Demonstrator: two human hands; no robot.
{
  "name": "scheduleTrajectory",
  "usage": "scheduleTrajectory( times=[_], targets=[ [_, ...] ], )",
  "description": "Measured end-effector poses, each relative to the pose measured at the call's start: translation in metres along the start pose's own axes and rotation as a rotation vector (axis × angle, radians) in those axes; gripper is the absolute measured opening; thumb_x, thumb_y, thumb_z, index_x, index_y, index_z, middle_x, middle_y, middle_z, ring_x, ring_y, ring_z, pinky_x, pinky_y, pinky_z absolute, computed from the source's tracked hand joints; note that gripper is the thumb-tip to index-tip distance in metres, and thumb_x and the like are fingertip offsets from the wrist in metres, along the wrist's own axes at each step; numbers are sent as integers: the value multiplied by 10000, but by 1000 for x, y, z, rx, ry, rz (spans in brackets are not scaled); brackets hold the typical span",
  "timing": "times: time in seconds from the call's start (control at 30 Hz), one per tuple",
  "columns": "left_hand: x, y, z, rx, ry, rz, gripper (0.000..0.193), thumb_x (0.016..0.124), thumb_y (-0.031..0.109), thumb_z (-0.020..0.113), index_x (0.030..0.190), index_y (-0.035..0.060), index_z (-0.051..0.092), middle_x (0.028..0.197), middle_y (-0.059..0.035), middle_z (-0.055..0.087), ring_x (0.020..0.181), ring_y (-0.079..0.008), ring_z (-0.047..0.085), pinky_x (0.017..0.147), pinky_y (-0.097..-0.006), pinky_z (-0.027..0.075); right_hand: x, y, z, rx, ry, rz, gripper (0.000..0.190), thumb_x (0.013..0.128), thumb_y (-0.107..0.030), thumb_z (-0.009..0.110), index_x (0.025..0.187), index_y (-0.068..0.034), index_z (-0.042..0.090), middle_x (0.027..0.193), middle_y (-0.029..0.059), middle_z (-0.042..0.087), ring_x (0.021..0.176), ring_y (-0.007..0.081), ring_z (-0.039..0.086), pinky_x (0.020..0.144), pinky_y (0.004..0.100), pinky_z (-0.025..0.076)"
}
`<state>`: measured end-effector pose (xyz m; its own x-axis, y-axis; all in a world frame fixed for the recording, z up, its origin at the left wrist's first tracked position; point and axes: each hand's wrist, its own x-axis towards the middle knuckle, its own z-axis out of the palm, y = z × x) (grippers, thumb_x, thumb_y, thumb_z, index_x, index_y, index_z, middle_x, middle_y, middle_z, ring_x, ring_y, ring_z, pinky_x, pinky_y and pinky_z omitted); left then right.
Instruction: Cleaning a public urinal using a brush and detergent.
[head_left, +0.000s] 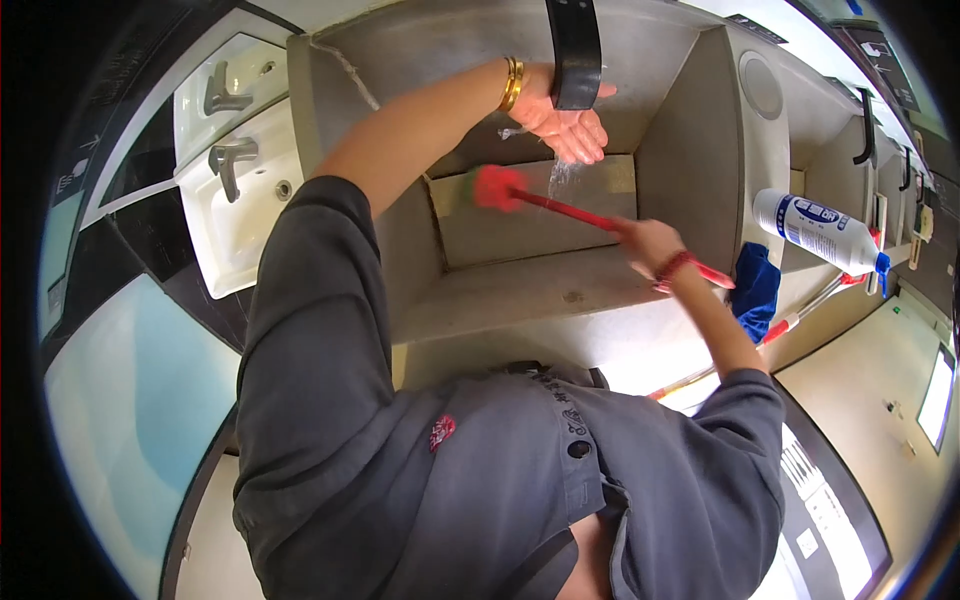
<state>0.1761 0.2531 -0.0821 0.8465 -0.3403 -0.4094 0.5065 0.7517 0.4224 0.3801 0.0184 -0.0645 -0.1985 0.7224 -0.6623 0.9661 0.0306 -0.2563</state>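
Observation:
Water runs over my left hand (568, 127), its wet palm turned up and fingers extended beneath a black faucet (576, 56). Nothing lies in that palm. My right hand (651, 244) grips the red handle (562, 208) of a long-handled brush, held slantwise above the deep grey sink (536, 259). The blurred red brush head (499, 187) points left, below my left forearm. Some green shows at the head's far side. Splashing water (561, 180) falls between my left hand and the brush handle.
A white bottle with a blue cap (821, 231) lies on the right ledge, beside a dark blue cloth (754, 289). A red-and-white pole (802, 315) leans below. To the left stands a white washbasin (225, 247) with a grey tap (232, 165). More sink bays with black faucets (865, 127) continue rightward.

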Motion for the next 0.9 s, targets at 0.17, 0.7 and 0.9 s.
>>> scheduleTrajectory(
  times=[0.17,0.7,0.9],
  targets=[
    [8,-6,-11,-112,20,-52,808,915,576,399,1352,-98,317,1414,-268,331,1341,-332,316,1072,-440,315,37,-41,8,5,-62,-91,250,910,-218,475,1134,-175,579,839,157,648,779,366,619,676,479,476],
    [5,1,-13,-109,-202,-167,836,923,613,278,1366,-95,309,1429,-261,311,1333,-344,329,1074,-454,307,-4,7,41,29,43,6,254,914,-239,485,1145,-171,564,770,186,632,738,382,616,656,495,481],
    [11,17,-14,-103,-190,-442,693,943,482,299,1357,-71,353,1418,-238,352,1318,-337,361,1075,-447,303,30,-15,26,37,-54,-131,241,915,-243,479,1126,-174,571,795,169,640,746,371,617,672,490,479]
  ],
)
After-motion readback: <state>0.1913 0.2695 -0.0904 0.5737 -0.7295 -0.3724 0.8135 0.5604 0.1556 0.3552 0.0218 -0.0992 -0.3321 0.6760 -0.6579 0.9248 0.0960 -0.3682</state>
